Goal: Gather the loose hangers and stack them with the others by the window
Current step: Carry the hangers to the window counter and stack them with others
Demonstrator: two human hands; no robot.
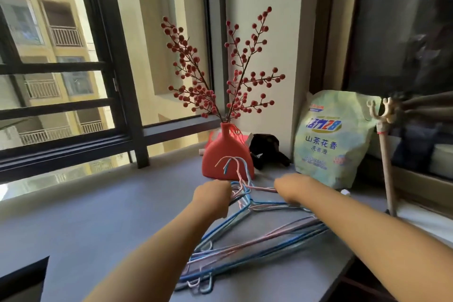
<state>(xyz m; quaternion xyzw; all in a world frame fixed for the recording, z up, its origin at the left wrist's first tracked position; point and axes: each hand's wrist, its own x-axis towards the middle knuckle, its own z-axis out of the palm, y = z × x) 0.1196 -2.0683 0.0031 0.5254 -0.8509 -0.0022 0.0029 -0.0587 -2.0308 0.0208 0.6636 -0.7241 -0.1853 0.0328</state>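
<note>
On the grey sill (85, 223) near the window, both hands grasp the stacked wire hangers (257, 235): left hand (213, 197) and right hand (291, 189) clenched around the necks, just before the red vase (226, 152)

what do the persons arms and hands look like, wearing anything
Both arms are bare from the bottom edge of the picture to the wrists: no sleeves, watch or bracelet show. The left hand and right hand have no gloves, and no rings can be seen, though the fingers are mostly turned away from the camera.
</note>
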